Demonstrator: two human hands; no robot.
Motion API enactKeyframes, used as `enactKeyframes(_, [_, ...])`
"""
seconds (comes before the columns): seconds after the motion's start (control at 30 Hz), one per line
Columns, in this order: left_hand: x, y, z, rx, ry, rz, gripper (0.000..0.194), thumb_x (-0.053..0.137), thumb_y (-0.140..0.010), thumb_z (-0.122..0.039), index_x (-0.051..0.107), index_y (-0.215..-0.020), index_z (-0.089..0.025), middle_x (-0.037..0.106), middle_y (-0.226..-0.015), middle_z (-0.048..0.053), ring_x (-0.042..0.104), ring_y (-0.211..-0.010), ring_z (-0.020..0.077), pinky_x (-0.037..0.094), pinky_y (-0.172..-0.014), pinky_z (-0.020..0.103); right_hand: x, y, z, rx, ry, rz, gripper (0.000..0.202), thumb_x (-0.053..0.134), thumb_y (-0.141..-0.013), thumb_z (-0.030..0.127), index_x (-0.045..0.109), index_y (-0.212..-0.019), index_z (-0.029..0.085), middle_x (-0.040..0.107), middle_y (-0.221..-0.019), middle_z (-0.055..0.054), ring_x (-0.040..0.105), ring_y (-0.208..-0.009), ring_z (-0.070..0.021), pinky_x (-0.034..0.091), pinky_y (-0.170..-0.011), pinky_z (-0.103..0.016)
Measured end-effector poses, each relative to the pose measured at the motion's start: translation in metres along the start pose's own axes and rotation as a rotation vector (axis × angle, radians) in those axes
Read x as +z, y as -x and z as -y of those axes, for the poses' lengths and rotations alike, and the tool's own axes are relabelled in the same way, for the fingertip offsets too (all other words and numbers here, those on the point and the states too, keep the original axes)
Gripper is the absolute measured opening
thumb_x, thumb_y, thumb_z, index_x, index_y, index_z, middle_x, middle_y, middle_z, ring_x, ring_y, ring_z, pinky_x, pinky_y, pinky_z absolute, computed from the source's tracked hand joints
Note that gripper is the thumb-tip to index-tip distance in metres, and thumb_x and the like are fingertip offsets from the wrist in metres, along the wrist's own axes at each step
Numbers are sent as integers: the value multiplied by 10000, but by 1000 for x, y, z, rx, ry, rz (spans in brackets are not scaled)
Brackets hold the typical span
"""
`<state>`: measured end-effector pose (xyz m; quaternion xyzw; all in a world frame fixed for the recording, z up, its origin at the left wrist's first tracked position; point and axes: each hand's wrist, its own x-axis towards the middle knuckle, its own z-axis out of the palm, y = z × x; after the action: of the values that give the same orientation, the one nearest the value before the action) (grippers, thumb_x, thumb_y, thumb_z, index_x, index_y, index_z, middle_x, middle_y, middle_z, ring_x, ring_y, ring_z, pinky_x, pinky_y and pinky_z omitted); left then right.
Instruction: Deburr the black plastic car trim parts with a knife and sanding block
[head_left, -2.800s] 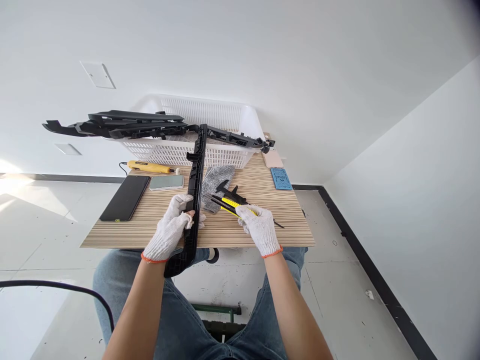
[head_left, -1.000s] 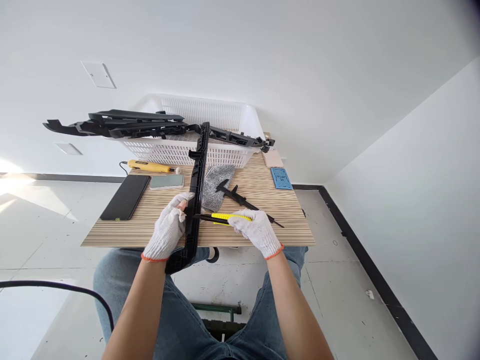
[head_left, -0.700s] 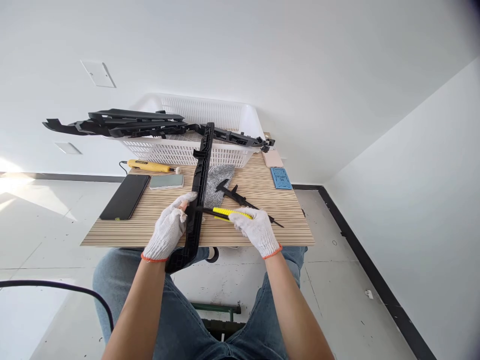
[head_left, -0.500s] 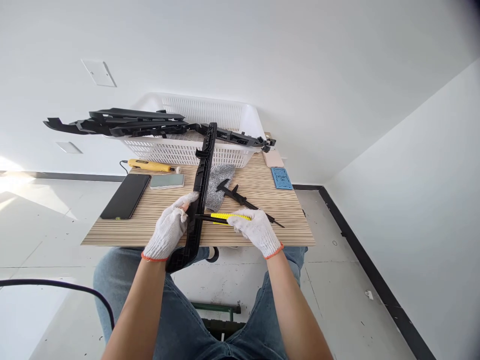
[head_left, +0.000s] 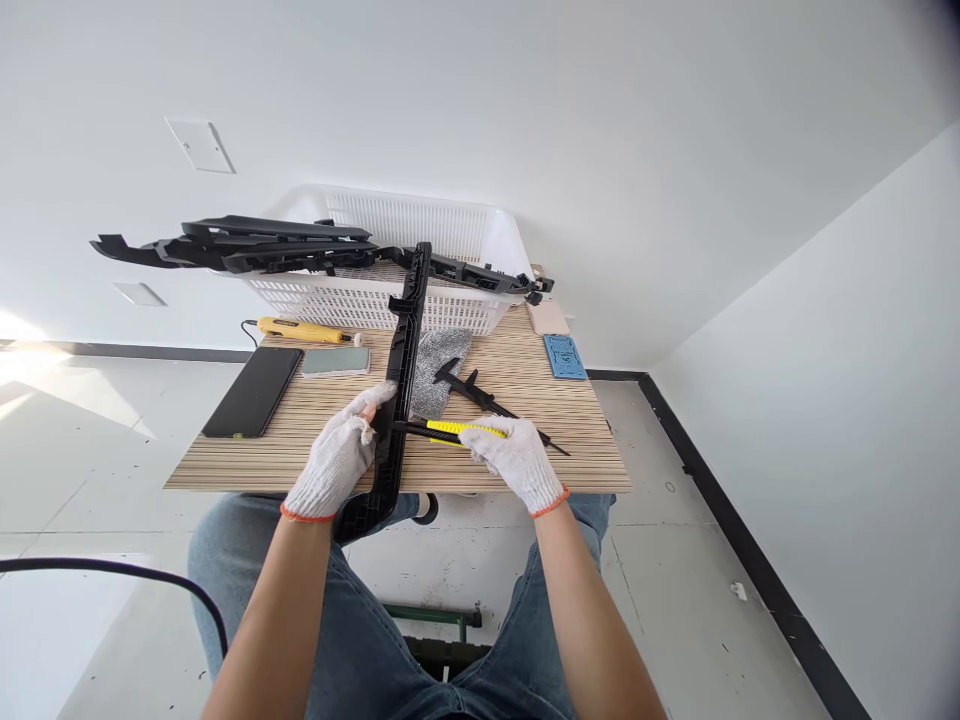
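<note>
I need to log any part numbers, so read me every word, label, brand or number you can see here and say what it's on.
Blue card at the table's far right: dark print, too small and blurred to read.
Yellow tool by the white basket: dark marking, unreadable.
Yellow utility knife, black plastic trim piece, black phone: no legible text.

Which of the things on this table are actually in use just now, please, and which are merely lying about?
In use:
left hand gripping long black plastic strip
right hand holding yellow utility knife

Lying about:
phone
grey cloth
blue card
black caliper
white basket
</note>
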<state>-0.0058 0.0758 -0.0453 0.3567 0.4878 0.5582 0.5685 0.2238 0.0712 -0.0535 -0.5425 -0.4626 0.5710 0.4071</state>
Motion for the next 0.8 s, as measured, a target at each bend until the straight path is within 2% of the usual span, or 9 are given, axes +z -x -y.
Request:
enactKeyframes(0.07, [1, 0, -2, -25, 35, -3, 382, 671, -644, -221, 774, -1012, -228, 762, -1052, 40, 694, -914, 232, 598, -653, 235, 0, 0, 0, -4, -25, -43, 448, 797, -657, 538, 784, -844, 131, 564, -545, 10, 398, -469, -87, 283, -416, -230])
enactKeyframes(0.13, [3, 2, -5, -53, 102, -19, 384, 694, -626, -187, 780, -999, -222, 739, -945, 25, 636, -719, 158, 536, -534, 194, 1, 0, -1, 6, -37, -56, 455, 789, -668, 540, 785, -863, 129, 564, -544, 9, 404, -472, -91, 288, -418, -232])
enactKeyframes(0.23, [7, 7, -11, -69, 195, -52, 374, 746, -616, -159, 782, -987, -192, 660, -804, -15, 502, -584, 67, 468, -501, 134, 1, 0, -1, -1, 9, -11, 432, 818, -652, 516, 782, -838, 128, 573, -553, 7, 403, -477, -86, 287, -422, -229])
enactKeyframes(0.4, [11, 10, -16, -115, 208, -28, 359, 774, -612, -165, 780, -970, -179, 576, -724, -37, 449, -549, 47, 459, -498, 122, 1, 0, -1, -3, -16, -40, 450, 791, -676, 550, 782, -840, 132, 558, -540, 13, 382, -461, -81, 283, -417, -231])
enactKeyframes(0.57, [9, 8, -15, -88, 147, -23, 365, 755, -607, -178, 754, -972, -169, 637, -809, -17, 423, -516, 28, 440, -473, 110, 0, 1, -1, -13, -59, -83, 465, 780, -664, 557, 783, -853, 132, 561, -547, 7, 398, -467, -88, 288, -421, -235])
enactKeyframes(0.7, [5, 6, -12, -109, 160, 7, 365, 787, -578, -194, 741, -940, -183, 622, -783, -27, 373, -484, 15, 387, -440, 101, 0, 2, 3, 11, 9, 12, 426, 809, -628, 523, 774, -785, 129, 558, -531, 8, 381, -460, -81, 273, -417, -233])
enactKeyframes(0.8, [2, 4, -8, -83, 126, 19, 356, 799, -605, -212, 730, -954, -199, 605, -767, -30, 382, -488, 30, 387, -444, 122, 0, 3, 4, 9, -5, -20, 431, 794, -648, 537, 779, -801, 134, 555, -532, 14, 372, -459, -78, 271, -417, -230])
